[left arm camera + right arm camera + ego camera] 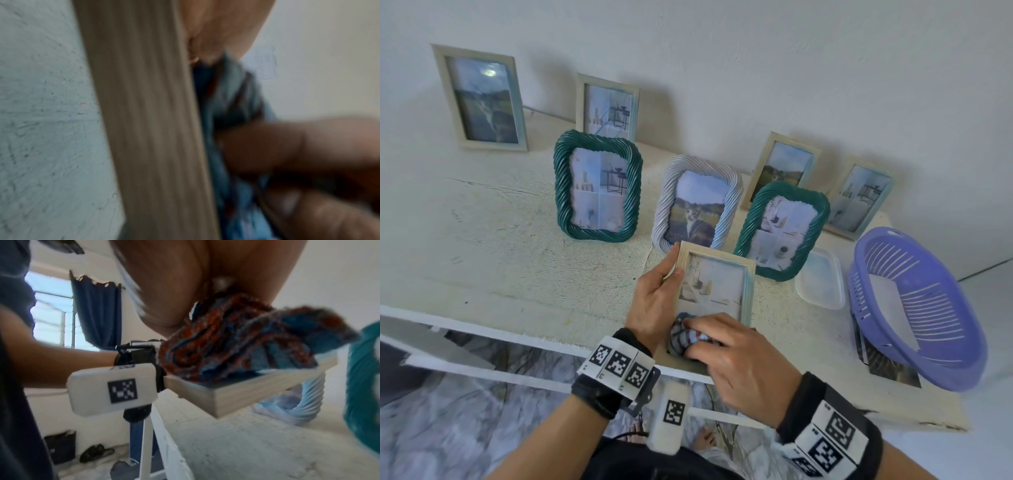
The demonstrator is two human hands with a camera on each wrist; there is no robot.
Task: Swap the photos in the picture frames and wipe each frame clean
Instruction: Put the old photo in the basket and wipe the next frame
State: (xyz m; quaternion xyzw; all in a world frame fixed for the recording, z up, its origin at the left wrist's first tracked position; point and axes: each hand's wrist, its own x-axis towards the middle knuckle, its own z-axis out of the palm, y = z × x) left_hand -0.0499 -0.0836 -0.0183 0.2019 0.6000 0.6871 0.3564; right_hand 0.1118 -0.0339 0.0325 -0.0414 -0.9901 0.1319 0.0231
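Observation:
A pale wooden picture frame [717,284] is held tilted above the near edge of the white shelf [517,260]. My left hand [657,294] grips its left side, thumb on the front rim. My right hand [736,356] presses a bunched blue-and-red cloth [688,337] onto the frame's lower glass. In the right wrist view the cloth [246,344] lies crumpled on the frame [236,391] under my fingers. The left wrist view is blurred and shows the frame's edge [148,129] beside the cloth [232,100].
Standing on the shelf are two green twisted frames [597,186] [782,231], a white twisted frame with a cat photo [697,205] and several pale wooden frames [481,99]. A purple basket [917,308], a clear lid [820,284] and loose photos [887,366] lie at the right.

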